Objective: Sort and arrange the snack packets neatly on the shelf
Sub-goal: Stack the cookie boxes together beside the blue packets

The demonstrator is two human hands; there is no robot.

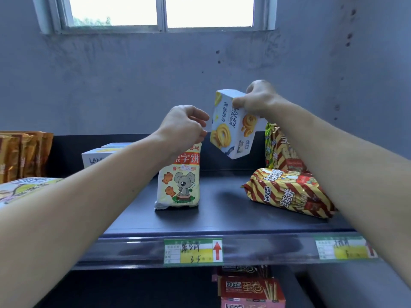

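Two hands, right hand (258,101) gripping tilted box (231,127), left hand (182,125) curled beside it above upright packet (180,183), grip unclear

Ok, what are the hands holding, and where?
The right hand grips the tilted cookie box by its upper end; left hand pinches the top edge of the upright koala biscuit packet.

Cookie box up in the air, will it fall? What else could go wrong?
Maybe. The right hand grips the tilted cookie box only by its top end, so it could slip onto the shelf. The koala bag stands upright, held at its top by the left hand; let go, it may flop over. The striped packet lies close under the right forearm, which could knock it.
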